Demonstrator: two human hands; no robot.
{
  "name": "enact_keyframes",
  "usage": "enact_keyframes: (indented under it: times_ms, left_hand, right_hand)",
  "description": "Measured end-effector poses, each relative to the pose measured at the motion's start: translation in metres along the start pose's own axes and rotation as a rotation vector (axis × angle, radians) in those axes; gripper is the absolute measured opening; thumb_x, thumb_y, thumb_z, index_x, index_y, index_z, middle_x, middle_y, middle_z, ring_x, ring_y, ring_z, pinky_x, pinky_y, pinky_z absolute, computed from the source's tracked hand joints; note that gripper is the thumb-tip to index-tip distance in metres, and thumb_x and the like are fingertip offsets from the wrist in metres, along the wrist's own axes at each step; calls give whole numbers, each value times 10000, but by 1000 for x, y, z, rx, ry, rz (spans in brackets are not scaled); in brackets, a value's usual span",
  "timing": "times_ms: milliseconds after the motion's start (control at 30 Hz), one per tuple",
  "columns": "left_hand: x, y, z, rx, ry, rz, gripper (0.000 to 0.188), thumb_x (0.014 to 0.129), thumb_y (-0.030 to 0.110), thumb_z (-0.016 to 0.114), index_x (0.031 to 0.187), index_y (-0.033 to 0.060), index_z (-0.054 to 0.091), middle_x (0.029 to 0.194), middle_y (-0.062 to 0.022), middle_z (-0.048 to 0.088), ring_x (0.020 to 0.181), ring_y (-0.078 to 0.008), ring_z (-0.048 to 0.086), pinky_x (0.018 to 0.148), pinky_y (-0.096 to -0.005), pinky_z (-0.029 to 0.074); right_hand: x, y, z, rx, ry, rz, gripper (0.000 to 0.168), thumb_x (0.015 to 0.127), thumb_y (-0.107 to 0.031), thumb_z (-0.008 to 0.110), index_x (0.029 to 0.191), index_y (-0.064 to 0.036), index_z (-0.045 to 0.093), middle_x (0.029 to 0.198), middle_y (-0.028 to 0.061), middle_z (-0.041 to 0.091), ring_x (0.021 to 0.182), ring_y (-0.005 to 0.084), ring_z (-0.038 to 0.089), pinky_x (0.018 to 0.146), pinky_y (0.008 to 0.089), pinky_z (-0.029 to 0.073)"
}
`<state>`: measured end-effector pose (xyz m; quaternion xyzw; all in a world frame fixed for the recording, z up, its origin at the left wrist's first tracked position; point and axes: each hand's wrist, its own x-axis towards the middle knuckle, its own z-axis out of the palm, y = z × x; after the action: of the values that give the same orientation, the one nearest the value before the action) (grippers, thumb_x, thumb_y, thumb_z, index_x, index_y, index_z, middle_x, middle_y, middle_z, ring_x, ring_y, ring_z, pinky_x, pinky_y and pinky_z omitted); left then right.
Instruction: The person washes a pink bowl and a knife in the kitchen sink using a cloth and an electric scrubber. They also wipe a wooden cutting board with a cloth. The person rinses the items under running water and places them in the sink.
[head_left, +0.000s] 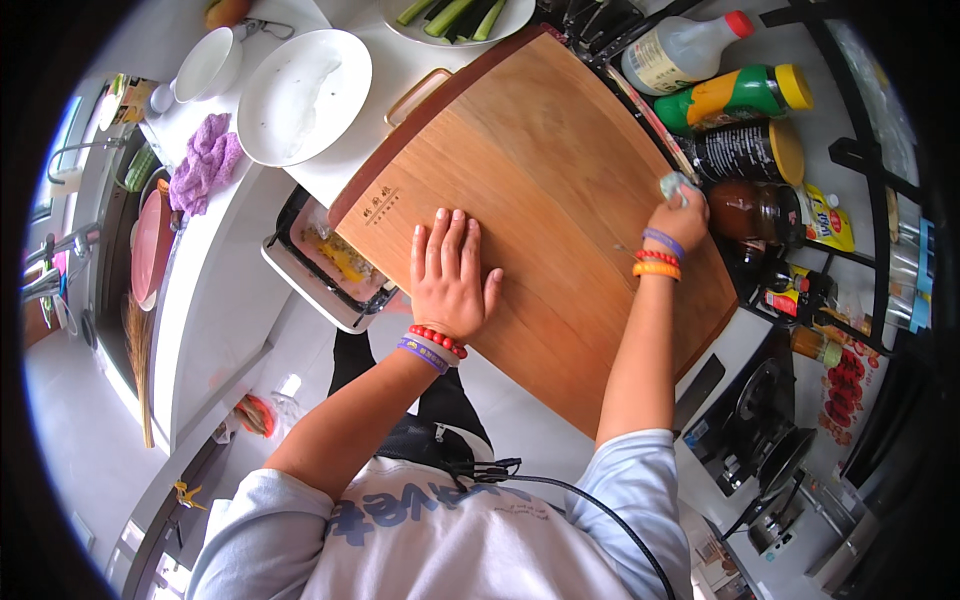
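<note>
A large wooden cutting board (555, 172) lies before me on the counter, its near edge jutting out past the counter. My left hand (451, 281) rests palm down on the board's near left part, thumb spread and nothing held. Towards the right edge, my right hand (679, 223) grips a crumpled pale cloth or tissue (677, 184). From this angle I cannot tell whether that wad touches the wood. Dark characters are printed on the board near its left edge, and a metal loop handle (417, 96) sticks out there.
Bottles and jars, including a green-and-orange bottle (731, 97), crowd the board's right side. A white plate (304, 97), a purple cloth (204, 163) and a plate of cut cucumber (459, 16) stand left and behind. Below the board's left corner is a bin (315, 289) holding scraps.
</note>
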<state>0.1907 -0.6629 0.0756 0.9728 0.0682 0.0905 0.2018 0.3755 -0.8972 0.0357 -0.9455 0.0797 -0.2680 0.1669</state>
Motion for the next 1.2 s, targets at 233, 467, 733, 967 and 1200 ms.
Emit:
enact_keyframes:
  times_ms: [233,467,733,967,1200]
  left_hand:
    - [0,-3,-2,6,-20,-1,577,762,313,534,1225,-16,433,1297,-173,396,1259,-319,308,1055,-465,187]
    - [1,-5,-2,-33,-37,-9,588,733,290,563,1214,-24,441,1293,-170,397,1257,-314,314,1051,-476,192]
    - [1,-6,-5,-62,-43,-5,600,714,297,571,1209,-23,453,1291,-175,404,1252,-318,327,1048,-471,205]
    - [1,-10,-6,-88,-61,-6,602,732,327,562,1196,-43,462,1299,-177,400,1257,-310,320,1051,-487,189]
    - [-1,-11,-3,-99,-4,27,519,734,321,551,1102,-45,521,1231,-192,448,1247,-329,323,1054,-492,181]
  right_hand:
    - [10,-109,49,303,-93,-161,132,734,-18,565,852,-63,602,838,150,597,799,333,577,675,396,474]
    - [-19,-170,17,782,-851,-652,131,731,23,540,821,-55,594,829,144,597,784,320,572,695,388,470]
    - [63,-189,82,114,-68,-788,88,750,-53,530,830,-63,565,840,125,609,791,309,564,730,384,451]
    - [19,-196,85,471,-343,-679,106,758,-25,533,859,-43,560,882,151,583,827,341,561,711,386,469]
    - [-66,-233,25,705,-733,-847,167,724,39,547,856,-60,577,884,131,607,829,323,559,727,377,460]
